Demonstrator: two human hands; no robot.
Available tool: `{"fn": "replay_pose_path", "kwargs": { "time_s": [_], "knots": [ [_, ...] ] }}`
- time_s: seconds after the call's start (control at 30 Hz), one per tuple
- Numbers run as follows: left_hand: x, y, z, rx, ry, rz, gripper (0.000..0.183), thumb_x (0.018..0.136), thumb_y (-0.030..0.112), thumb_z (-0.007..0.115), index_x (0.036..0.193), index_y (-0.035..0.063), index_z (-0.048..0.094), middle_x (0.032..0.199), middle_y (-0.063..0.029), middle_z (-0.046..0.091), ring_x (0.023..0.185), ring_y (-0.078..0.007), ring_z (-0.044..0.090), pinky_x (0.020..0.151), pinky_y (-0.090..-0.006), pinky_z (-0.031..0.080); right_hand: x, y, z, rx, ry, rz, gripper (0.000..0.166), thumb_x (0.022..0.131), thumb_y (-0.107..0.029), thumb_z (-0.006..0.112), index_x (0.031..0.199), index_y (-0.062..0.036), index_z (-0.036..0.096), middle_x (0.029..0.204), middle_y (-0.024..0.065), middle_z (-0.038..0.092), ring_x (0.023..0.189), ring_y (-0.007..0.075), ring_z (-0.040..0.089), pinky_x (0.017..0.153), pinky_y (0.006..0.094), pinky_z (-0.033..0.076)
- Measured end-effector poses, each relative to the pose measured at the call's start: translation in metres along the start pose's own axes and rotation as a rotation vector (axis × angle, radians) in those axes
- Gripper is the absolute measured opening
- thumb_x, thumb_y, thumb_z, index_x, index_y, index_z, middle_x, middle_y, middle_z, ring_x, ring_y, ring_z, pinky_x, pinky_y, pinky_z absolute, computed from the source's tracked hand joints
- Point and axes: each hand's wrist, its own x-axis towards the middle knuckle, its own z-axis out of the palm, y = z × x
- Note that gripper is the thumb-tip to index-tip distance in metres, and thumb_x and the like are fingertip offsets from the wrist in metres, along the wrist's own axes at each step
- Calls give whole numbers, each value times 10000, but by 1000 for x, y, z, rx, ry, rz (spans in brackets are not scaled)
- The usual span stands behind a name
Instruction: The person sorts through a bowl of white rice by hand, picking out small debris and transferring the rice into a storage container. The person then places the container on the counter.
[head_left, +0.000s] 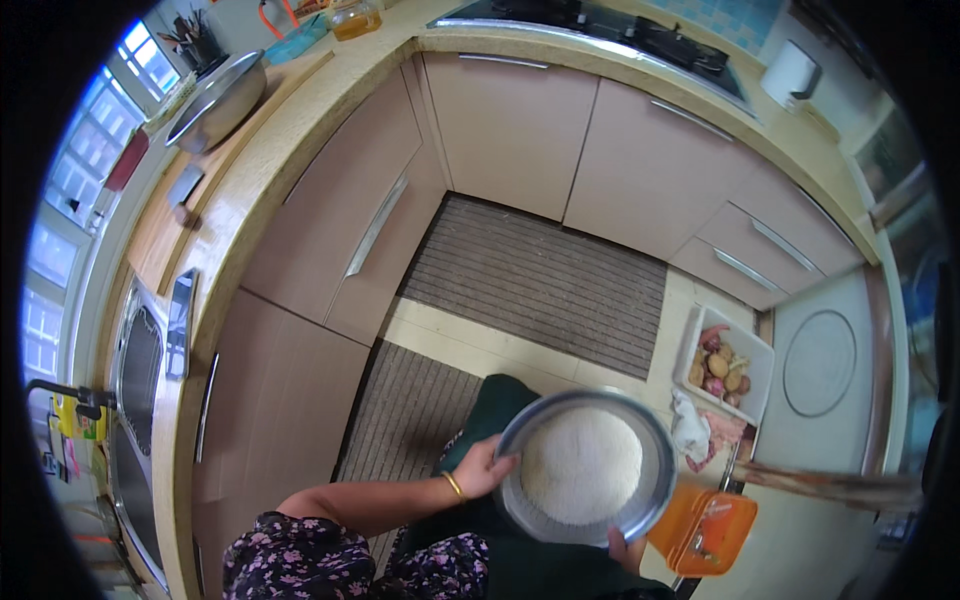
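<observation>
A round metal basin (660, 450) with pale grains that look like uncooked rice (582, 466) is held between my two hands, in front of my body. My left hand (486, 468), below a gold-coloured bracelet, grips its left rim with the thumb over the edge. At the basin's lower right rim, my right hand (627, 550) holds on with the thumb on top; most of that hand is hidden under the basin.
On the floor at right stand a white bin (763, 375) of potatoes and onions, cloths (691, 427) and an orange container (739, 532). The left counter bears a steel bowl (217, 105), a cleaver (184, 187) on a wooden board (161, 236), and a phone (180, 322) beside the sink (142, 375).
</observation>
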Motion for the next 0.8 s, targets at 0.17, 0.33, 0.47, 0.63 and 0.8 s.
{"fn": "replay_pose_path", "kwargs": {
  "time_s": [0.17, 0.33, 0.47, 0.63, 0.8],
  "knots": [
    [43, 14, -18, 42, -22, -24, 266, 952, 182, 592, 1134, -10, 612, 950, -138, 644, 866, -222, 640, 780, -365, 521, 30, 20, 7, 280, 303, -11, 421, 891, -212, 609, 1226, 40, 579, 1143, 179, 654, 1055, 301, 630, 949, 404, 483],
    [74, 35, -29, 12, -15, -242, 254, 940, 194, 602, 1103, 3, 638, 901, -142, 657, 842, -217, 645, 762, -362, 518, 72, -2, -27, 73, 31, 205, 343, 882, -192, 587, 1148, 24, 611, 1027, 194, 673, 993, 333, 645, 890, 426, 495],
    [81, 61, -33, -114, 110, -506, 324, 923, 236, 617, 1159, 17, 652, 932, -154, 702, 873, -214, 667, 801, -364, 525, 117, -41, -51, -36, 55, 346, 301, 877, -186, 579, 1087, 21, 637, 959, 214, 686, 950, 355, 657, 848, 444, 500],
    [45, 135, -84, -201, 280, -500, 402, 912, 294, 630, 1212, 26, 646, 998, -152, 728, 887, -204, 685, 833, -365, 534, 178, -142, -87, -205, -68, 424, 378, 880, -252, 640, 1049, 86, 650, 1024, 204, 708, 877, 318, 669, 799, 417, 502],
    [-3, 240, -147, -220, 670, -234, 362, 925, 286, 624, 1154, 7, 653, 962, -156, 720, 872, -212, 681, 810, -373, 540, 240, -353, -77, -243, -146, 247, 457, 886, -227, 656, 1194, 97, 559, 1136, 181, 652, 1000, 268, 608, 889, 370, 467]
  ]
}}
